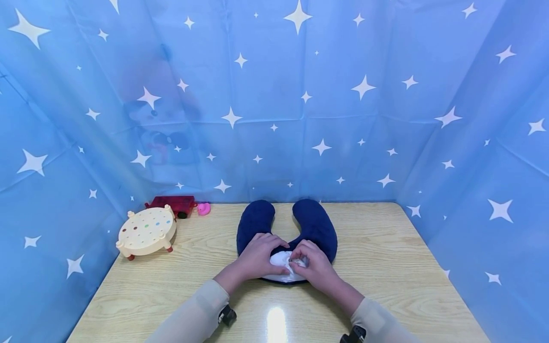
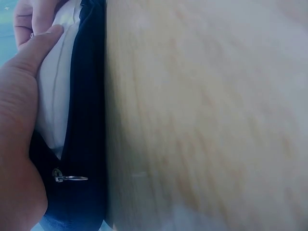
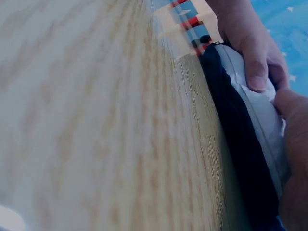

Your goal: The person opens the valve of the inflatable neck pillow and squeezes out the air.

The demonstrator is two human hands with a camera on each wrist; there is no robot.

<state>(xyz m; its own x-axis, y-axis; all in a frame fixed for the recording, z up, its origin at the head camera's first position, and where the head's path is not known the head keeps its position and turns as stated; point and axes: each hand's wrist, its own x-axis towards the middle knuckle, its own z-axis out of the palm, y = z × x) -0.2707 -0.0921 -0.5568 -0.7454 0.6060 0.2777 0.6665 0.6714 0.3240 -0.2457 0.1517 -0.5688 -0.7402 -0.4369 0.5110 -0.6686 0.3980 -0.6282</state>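
Observation:
A navy U-shaped neck pillow [image 1: 315, 226] lies on the table, its curved end towards me. Along that end the cover is unzipped, and a white inner lining [image 1: 280, 259] shows through the gap. With fingers over the navy top and thumb on the white fabric, my left hand [image 1: 259, 257] grips the pillow left of the gap. My right hand [image 1: 317, 267] pinches at the lining with thumb and forefinger; a small dark spot shows at these fingertips, too small to identify. The cover's metal zip pull [image 2: 70, 177] hangs at one end of the gap.
On the table's left side stands a round cream pegboard [image 1: 146, 231] on short legs with coloured dots. Behind it are a red toy cart [image 1: 173, 204] and a pink toy duck [image 1: 203, 208]. A blue star-patterned curtain [image 1: 274, 143] encloses the wooden table [image 1: 386, 281].

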